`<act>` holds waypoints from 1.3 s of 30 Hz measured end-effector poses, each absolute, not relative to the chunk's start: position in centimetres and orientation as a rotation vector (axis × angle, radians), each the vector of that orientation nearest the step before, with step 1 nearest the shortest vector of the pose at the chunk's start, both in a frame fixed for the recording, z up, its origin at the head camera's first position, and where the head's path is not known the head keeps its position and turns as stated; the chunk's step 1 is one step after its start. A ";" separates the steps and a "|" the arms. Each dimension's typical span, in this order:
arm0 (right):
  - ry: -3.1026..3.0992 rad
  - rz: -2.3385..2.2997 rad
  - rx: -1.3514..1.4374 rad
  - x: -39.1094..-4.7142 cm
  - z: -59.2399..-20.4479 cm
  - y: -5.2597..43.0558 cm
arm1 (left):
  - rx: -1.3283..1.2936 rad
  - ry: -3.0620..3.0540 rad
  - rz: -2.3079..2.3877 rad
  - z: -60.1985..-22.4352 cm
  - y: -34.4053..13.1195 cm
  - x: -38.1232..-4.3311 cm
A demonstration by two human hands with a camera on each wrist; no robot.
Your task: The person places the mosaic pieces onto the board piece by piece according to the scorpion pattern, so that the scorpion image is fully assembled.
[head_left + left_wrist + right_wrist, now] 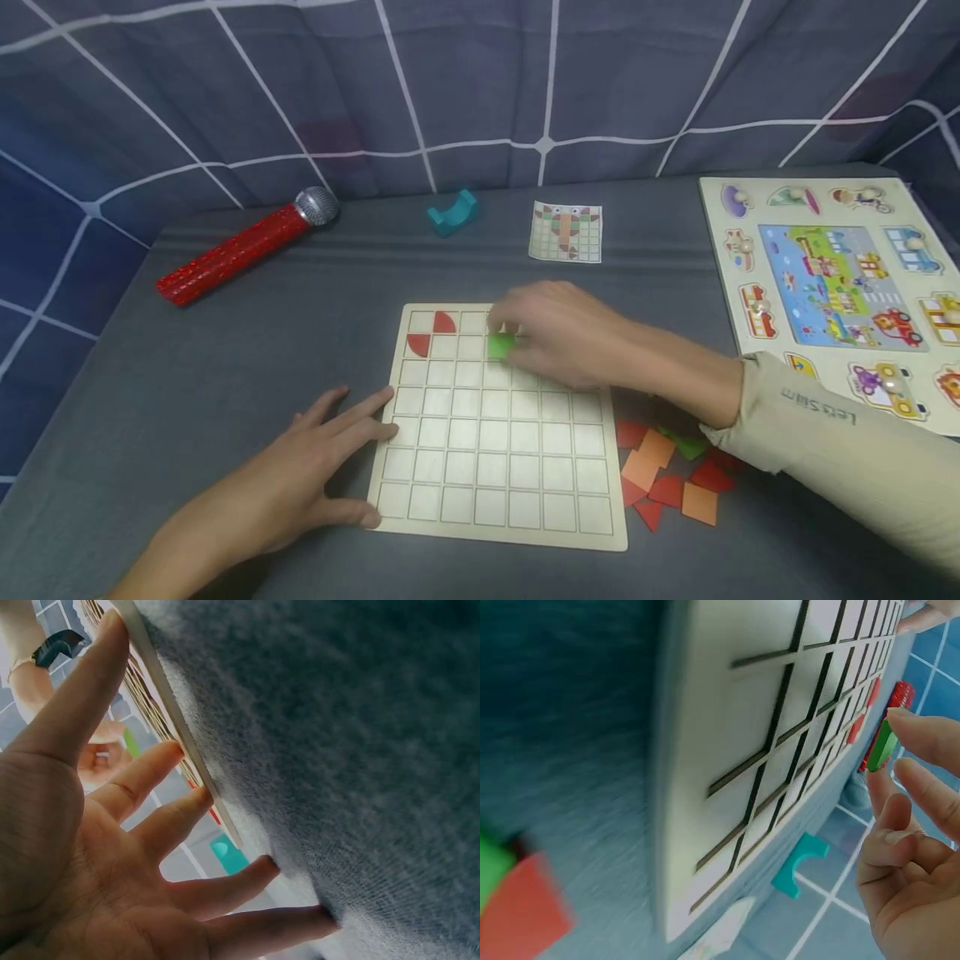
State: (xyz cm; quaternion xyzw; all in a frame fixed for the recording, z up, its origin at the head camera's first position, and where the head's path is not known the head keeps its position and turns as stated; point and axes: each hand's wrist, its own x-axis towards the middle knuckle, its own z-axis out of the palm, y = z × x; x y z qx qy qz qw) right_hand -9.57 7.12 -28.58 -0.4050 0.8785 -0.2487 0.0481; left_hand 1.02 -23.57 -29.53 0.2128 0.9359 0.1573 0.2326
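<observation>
A pale wooden grid board (465,433) lies flat on the dark grey cloth. Two red quarter-circle pieces (444,322) sit in cells near its far left corner. My right hand (558,333) is over the far part of the board, pinching a green square tile (883,745) between thumb and fingertips; in the right wrist view the tile is held above the board. My left hand (307,471) rests at the board's left edge with fingers spread, thumb and fingertips touching the side, as the left wrist view also shows.
Loose red, orange and green pieces (700,503) lie right of the board. Behind it are a small printed pattern card (566,233), a teal curved block (453,213) and a red microphone (240,250). A picture puzzle board (832,350) lies at the right.
</observation>
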 end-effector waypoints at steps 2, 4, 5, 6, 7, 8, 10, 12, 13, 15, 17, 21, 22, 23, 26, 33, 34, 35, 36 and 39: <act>2.649 -0.751 -1.217 -10.0 -28.6 6.1 | 0.587 2.576 0.427 -29.5 -23.6 1.0; 2.618 -0.733 -1.183 -10.3 -28.6 5.1 | 0.593 2.583 0.423 -29.5 -23.6 1.0; 2.604 -0.719 -1.166 -10.4 -28.6 4.6 | 0.597 2.589 0.422 -29.6 -23.6 1.0; 2.591 -0.709 -1.152 -10.5 -28.6 4.0 | 0.602 2.595 0.423 -29.6 -23.6 1.0; 2.580 -0.700 -1.142 -10.6 -28.6 3.6 | 0.606 2.601 0.422 -29.6 -23.5 1.0; 2.569 -0.694 -1.137 -10.7 -28.6 3.1 | 0.609 2.604 0.424 -29.6 -23.5 1.0; 2.556 -0.683 -1.124 -10.7 -28.7 2.3 | 0.613 2.607 0.428 -29.6 -23.5 1.0; 2.554 -0.680 -1.126 -10.7 -28.8 1.6 | 0.624 2.613 0.421 -29.6 -23.5 1.1; 2.558 -0.676 -1.124 -10.7 -28.9 1.3 | 0.630 2.617 0.417 -29.6 -23.6 1.1; 2.577 -0.655 -1.115 -10.7 -29.0 0.8 | 0.644 2.625 0.409 -29.6 -23.6 1.1; 2.595 -0.639 -1.110 -10.7 -29.1 0.5 | 0.652 2.629 0.401 -29.7 -23.6 1.1; 2.612 -0.615 -1.097 -10.9 -29.2 0.2 | 0.638 2.625 0.395 -29.7 -23.5 1.0; 2.610 -0.613 -1.095 -10.9 -29.3 0.2 | 0.633 2.624 0.393 -29.7 -23.5 1.0; 2.608 -0.612 -1.096 -11.0 -29.3 0.1 | 0.628 2.621 0.390 -29.7 -23.5 1.0; 2.595 -0.612 -1.109 -11.1 -29.3 0.1 | 0.618 2.616 0.383 -29.6 -23.4 0.9; 2.602 -0.564 -1.138 -11.0 -29.4 0.0 | 0.589 2.600 0.381 -29.6 -23.4 0.8; 2.598 -0.563 -1.136 -11.1 -29.4 0.0 | 0.584 2.596 0.382 -29.6 -23.4 0.8; 2.590 -0.563 -1.134 -11.1 -29.4 0.0 | 0.583 2.595 0.384 -29.5 -23.4 0.8; 2.582 -0.568 -1.132 -11.1 -29.4 0.1 | 0.587 2.596 0.387 -29.6 -23.4 0.8; 2.558 -0.583 -1.133 -11.0 -29.3 0.1 | 0.594 2.598 0.390 -29.6 -23.4 0.8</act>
